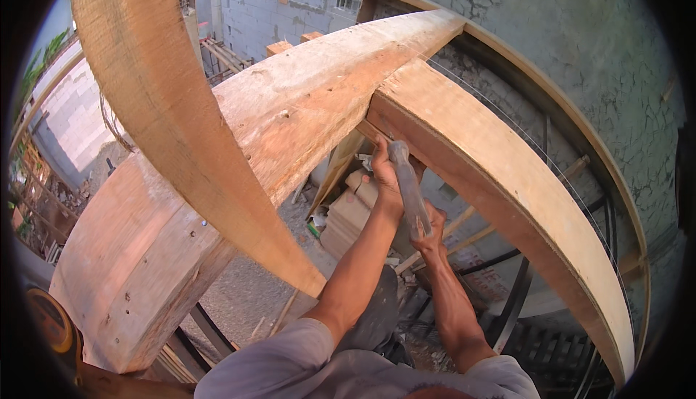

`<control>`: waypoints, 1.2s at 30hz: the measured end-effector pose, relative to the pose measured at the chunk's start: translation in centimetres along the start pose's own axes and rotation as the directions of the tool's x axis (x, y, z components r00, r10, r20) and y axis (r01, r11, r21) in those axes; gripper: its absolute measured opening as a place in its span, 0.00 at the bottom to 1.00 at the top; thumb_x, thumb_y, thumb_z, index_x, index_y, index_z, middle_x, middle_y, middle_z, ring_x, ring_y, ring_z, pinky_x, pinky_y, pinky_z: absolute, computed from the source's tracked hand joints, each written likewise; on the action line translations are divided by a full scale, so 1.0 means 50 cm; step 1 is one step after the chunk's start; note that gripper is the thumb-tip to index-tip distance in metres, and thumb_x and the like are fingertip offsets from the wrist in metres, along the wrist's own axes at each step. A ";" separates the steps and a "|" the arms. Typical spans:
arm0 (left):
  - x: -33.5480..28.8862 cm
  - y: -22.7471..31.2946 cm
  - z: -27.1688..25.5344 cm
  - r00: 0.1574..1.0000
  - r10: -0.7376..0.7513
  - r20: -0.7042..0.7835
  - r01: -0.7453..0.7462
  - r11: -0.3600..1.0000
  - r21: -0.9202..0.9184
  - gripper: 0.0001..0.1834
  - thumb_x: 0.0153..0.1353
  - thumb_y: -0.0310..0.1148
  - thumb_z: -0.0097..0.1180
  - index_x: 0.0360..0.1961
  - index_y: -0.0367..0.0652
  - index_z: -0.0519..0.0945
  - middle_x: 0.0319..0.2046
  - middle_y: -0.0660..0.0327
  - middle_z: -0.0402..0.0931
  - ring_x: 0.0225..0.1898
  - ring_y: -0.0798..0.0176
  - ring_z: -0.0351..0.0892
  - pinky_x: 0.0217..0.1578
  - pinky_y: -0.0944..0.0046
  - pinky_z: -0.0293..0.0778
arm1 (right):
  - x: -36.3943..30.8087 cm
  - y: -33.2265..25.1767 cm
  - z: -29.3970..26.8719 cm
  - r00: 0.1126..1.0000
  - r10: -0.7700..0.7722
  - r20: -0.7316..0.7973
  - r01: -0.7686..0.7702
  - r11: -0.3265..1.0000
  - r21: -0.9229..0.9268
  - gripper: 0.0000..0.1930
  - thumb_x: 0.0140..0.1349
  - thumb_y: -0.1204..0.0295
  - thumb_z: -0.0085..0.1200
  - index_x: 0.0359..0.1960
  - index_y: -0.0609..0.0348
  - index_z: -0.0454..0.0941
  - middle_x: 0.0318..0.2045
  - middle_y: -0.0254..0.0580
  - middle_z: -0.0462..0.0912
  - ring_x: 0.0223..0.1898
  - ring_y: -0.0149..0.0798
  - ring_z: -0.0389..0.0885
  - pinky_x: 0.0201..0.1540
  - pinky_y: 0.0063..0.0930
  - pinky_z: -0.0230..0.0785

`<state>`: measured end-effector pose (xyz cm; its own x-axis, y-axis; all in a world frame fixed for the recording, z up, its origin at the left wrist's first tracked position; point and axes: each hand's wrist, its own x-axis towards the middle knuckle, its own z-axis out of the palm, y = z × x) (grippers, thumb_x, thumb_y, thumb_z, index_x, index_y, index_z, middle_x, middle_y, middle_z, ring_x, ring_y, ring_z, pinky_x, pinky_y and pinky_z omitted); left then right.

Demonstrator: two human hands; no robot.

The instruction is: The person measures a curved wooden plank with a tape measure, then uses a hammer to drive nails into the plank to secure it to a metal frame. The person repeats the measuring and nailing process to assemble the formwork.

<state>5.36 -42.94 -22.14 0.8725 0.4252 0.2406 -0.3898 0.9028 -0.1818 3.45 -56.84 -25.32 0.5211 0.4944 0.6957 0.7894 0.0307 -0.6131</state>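
Note:
My right hand (432, 226) is closed around the lower end of a worn grey hammer (411, 192). Its thick rounded end points up and away from me; I cannot clearly make out a metal head. Just left of it, my left hand (386, 171) is raised with fingers pinched against the underside of a joint. Whatever those fingers hold is hidden. At that joint a pale wooden beam (500, 149), edged with a darker side board, butts against a wide, weathered timber beam (304, 105).
A loose-looking plank (167, 102) crosses the wide beam at left. A yellow-and-black tape measure (52, 319) sits at the lower left. Brown paper sacks (351, 218) lie below the joint. A thin string (522, 127) runs along the right beam, beside a cracked grey plaster wall (609, 73).

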 end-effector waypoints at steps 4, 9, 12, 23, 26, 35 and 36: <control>-0.002 0.001 0.008 0.989 0.060 -0.133 -0.044 0.992 0.119 0.38 0.55 0.57 0.63 0.62 0.48 0.68 0.57 0.56 0.68 0.61 0.51 0.66 0.62 0.48 0.63 | -0.030 0.000 -0.001 0.988 0.152 -0.009 -0.152 0.980 -0.125 0.13 0.60 0.65 0.54 0.29 0.64 0.74 0.17 0.42 0.72 0.19 0.33 0.69 0.24 0.30 0.64; 0.004 -0.005 0.000 0.999 0.014 -0.039 -0.014 1.000 -0.012 0.38 0.55 0.57 0.63 0.62 0.48 0.68 0.56 0.56 0.69 0.60 0.51 0.67 0.61 0.49 0.64 | -0.005 -0.028 0.007 0.943 -0.242 -0.228 0.252 0.968 0.017 0.32 0.64 0.38 0.45 0.22 0.57 0.63 0.12 0.32 0.63 0.14 0.34 0.65 0.17 0.29 0.57; 0.011 -0.003 -0.008 0.998 -0.051 -0.045 0.046 0.995 -0.094 0.39 0.59 0.58 0.59 0.63 0.47 0.65 0.56 0.54 0.68 0.60 0.49 0.67 0.60 0.47 0.65 | 0.021 -0.025 0.009 0.860 -0.443 -0.254 0.486 0.862 0.144 0.31 0.64 0.39 0.49 0.23 0.58 0.64 0.11 0.33 0.64 0.13 0.33 0.65 0.16 0.30 0.55; 0.005 -0.004 -0.002 0.999 -0.033 -0.043 0.029 0.996 -0.084 0.40 0.54 0.56 0.64 0.63 0.49 0.67 0.58 0.57 0.68 0.60 0.50 0.66 0.60 0.46 0.64 | -0.009 -0.037 -0.019 0.950 -0.237 -0.202 0.279 0.936 0.217 0.35 0.60 0.33 0.48 0.24 0.59 0.65 0.16 0.36 0.66 0.16 0.31 0.65 0.19 0.27 0.58; 0.008 -0.002 -0.012 1.000 -0.011 0.003 0.011 0.999 -0.035 0.39 0.60 0.58 0.57 0.64 0.44 0.64 0.59 0.51 0.65 0.62 0.49 0.65 0.62 0.46 0.64 | 0.016 -0.011 -0.003 0.946 -0.307 -0.104 0.312 0.949 0.037 0.25 0.60 0.47 0.55 0.24 0.59 0.68 0.16 0.37 0.67 0.17 0.37 0.68 0.22 0.28 0.61; 0.009 -0.004 0.000 0.996 -0.029 -0.087 0.024 0.998 -0.050 0.37 0.56 0.58 0.61 0.61 0.49 0.69 0.53 0.59 0.72 0.54 0.51 0.71 0.55 0.46 0.69 | -0.018 -0.022 0.005 0.968 -0.132 -0.215 0.166 0.975 0.149 0.35 0.59 0.33 0.48 0.25 0.58 0.64 0.14 0.33 0.64 0.16 0.30 0.63 0.19 0.28 0.57; 0.008 -0.005 -0.001 0.997 -0.020 -0.072 0.017 0.999 -0.041 0.37 0.57 0.59 0.60 0.61 0.49 0.69 0.52 0.59 0.72 0.54 0.51 0.71 0.55 0.46 0.69 | -0.003 -0.032 -0.003 0.932 -0.267 -0.247 0.322 0.920 0.222 0.35 0.59 0.33 0.48 0.25 0.58 0.64 0.13 0.33 0.64 0.16 0.30 0.64 0.19 0.28 0.57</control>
<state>5.82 -43.02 -22.07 0.8992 0.4013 0.1745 -0.3625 0.9064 -0.2169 2.17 -57.09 -24.40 0.3548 0.2380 0.9042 0.8225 0.3803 -0.4229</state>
